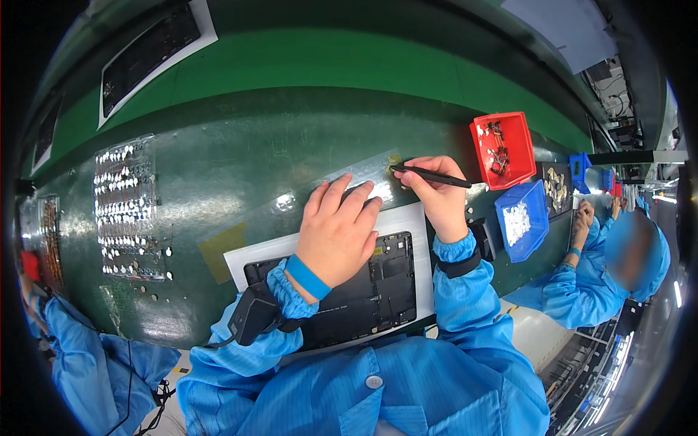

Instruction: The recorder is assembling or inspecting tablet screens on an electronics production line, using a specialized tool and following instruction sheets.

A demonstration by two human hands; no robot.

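Note:
My right hand (pixel 442 200) is closed around slim black tweezers (pixel 440 176). Their tip meets a small yellowish piece at the far end of a clear plastic strip (pixel 374 171) on the bench. My left hand (pixel 336 236) lies palm down with its fingers stretched out, the fingertips on or just over the strip. Beneath that hand and wrist is a flat black device housing (pixel 385 287), partly hidden by my forearm. The housing rests on a white sheet (pixel 423 270).
A red bin (pixel 507 178) with small wired parts and a blue bin (pixel 539 243) of white pieces stand at right. Left are a clear tray (pixel 102 211) of round white parts and yellow film (pixel 218 254). Co-workers sit on both sides, one person (pixel 589 283) at right.

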